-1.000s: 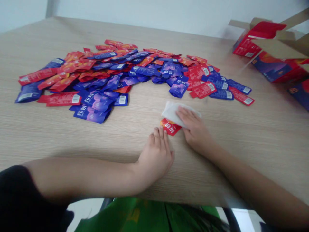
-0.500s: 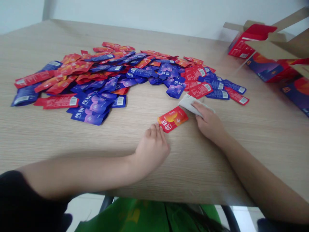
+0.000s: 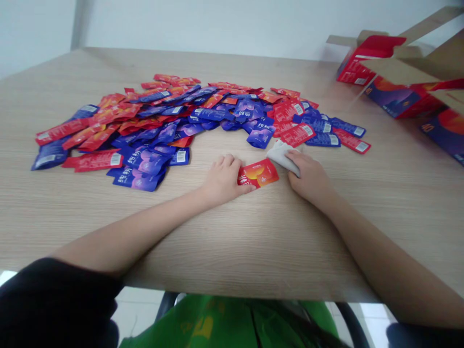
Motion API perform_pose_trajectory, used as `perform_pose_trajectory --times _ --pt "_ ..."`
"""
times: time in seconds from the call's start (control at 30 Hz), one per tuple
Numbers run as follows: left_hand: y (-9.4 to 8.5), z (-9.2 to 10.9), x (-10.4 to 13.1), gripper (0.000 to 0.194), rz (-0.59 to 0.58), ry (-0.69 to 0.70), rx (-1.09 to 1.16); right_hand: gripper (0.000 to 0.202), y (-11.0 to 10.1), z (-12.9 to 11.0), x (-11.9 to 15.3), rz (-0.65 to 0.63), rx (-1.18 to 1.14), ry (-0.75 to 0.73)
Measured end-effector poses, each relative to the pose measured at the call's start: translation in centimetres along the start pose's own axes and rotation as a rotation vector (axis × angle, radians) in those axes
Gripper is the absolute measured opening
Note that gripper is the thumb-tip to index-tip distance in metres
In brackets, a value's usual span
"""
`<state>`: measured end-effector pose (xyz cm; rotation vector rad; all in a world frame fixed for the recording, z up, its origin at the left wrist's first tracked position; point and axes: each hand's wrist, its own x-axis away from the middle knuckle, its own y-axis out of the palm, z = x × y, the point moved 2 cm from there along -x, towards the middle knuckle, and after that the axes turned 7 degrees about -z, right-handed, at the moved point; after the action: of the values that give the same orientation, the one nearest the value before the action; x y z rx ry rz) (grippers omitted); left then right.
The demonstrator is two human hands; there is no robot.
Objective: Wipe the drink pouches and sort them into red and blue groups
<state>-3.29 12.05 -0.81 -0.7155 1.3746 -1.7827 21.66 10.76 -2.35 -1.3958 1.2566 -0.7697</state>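
Note:
A red packet with orange fruit [image 3: 261, 173] lies flat on the wooden table [image 3: 232, 241]. Its left end is between the thumb and fingers of my left hand [image 3: 225, 181], with the thumb along the near edge. Just right of the packet, my right hand [image 3: 308, 176] grips a folded whitish cloth [image 3: 282, 155] that rests on the table beside the packet's upper right corner. Beyond both hands, several red and blue packets [image 3: 145, 159] are heaped in a wide arc, and some overlap.
Opened red and blue cartons with raised flaps [image 3: 402, 99] stand at the right, and another blue carton [image 3: 445, 133] is cut off by the right edge. A pale wall [image 3: 217, 24] rises behind the table. The near table edge crosses above my green clothing.
My left hand has turned and spread from a pinch at the packet's lower left corner to lie around its left end. My right hand and cloth stay nearly where they were.

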Motion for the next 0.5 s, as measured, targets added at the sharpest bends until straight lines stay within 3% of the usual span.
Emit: perform_pose_trajectory --times 0.07,0.13,0.27,0.4,0.5 --pt "-0.2 0.0 0.1 0.036 0.036 0.094 0.084 0.056 0.1 0.2 0.0 0.013 -0.026 0.003" --pt "-0.7 0.5 0.6 0.015 0.098 0.24 0.02 0.057 0.1 0.4 0.0 0.041 -0.057 0.02" --pt "-0.7 2.2 2.0 0.019 0.109 0.472 -0.322 0.054 0.2 0.4 -0.1 0.07 -0.091 0.034" --pt "0.3 3.6 2.8 0.025 0.01 0.434 -0.418 0.052 0.0 0.1 -0.1 0.055 -0.097 0.039" --pt "0.7 4.3 3.4 0.029 -0.027 0.371 -0.458 0.046 -1.1 0.5 -0.1 0.107 -0.172 0.155"
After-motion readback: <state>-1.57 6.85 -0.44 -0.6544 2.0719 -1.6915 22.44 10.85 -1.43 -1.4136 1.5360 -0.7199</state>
